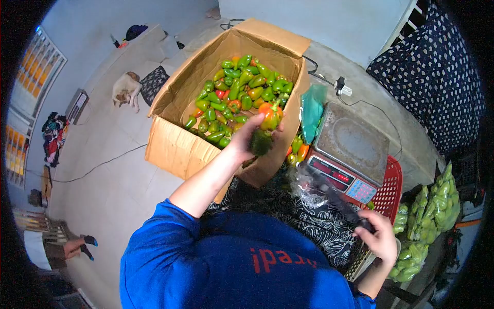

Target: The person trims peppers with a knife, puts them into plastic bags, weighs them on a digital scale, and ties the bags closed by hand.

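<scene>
My left hand (246,138) reaches over the near edge of the cardboard box (180,149), its fingers closed around an orange and green bell pepper (271,116). A dark green, blurry thing (261,143) shows against the palm; I cannot make out its kind. Inside the box lie many green peppers (247,80), some turning red or orange. Over on the right, my right hand (378,234) grips the black handle of a knife (339,202). Its dark blade points up and left, across a clear plastic bag (306,188) and the front of the scale.
A digital scale (352,139) stands right of the box, beside a teal bag (312,110) and a red basket (388,190). Filled bags of green produce (437,206) sit at the right. A dog (127,90) lies on the floor at the left; a cable (103,164) crosses it.
</scene>
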`<state>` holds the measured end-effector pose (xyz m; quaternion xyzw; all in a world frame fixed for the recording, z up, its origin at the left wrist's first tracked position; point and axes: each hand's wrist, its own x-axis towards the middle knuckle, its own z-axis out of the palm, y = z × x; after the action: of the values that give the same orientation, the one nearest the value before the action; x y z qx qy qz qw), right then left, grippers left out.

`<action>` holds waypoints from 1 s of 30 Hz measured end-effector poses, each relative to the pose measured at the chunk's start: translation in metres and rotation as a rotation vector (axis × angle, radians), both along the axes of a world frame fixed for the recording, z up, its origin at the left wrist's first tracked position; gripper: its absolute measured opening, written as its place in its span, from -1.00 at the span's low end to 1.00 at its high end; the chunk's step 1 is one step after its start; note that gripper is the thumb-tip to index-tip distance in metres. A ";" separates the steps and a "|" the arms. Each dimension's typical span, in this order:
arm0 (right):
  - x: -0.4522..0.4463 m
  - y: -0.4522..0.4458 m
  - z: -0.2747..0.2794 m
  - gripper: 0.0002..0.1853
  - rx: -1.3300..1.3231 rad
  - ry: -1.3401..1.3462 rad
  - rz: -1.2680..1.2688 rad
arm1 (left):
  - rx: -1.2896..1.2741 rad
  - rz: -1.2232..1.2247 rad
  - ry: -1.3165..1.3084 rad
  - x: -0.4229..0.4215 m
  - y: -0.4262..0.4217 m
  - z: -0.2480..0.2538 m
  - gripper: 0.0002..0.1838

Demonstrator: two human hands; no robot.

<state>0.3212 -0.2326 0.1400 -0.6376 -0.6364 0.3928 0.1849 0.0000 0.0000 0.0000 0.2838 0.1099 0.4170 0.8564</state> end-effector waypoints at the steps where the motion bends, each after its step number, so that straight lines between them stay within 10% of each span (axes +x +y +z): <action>1: -0.004 -0.001 0.002 -0.70 -0.012 0.168 -0.204 | 0.046 0.048 0.048 0.004 -0.003 0.003 -0.26; 8: -0.077 0.073 -0.026 -0.70 0.412 -0.017 -0.237 | 0.354 0.047 0.167 0.004 -0.006 0.003 -0.40; 12: -0.119 0.112 -0.037 -0.56 0.526 -0.205 -0.059 | 0.053 0.244 0.253 0.016 -0.011 -0.005 -0.61; 30: -0.117 0.128 -0.071 -0.63 0.552 -0.217 -0.171 | 0.298 0.301 0.397 0.008 -0.024 0.003 -0.49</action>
<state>0.2038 -0.1050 0.0686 -0.6528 -0.6791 0.1180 0.3144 0.0081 -0.0245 0.0032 0.4631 0.2538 0.4874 0.6954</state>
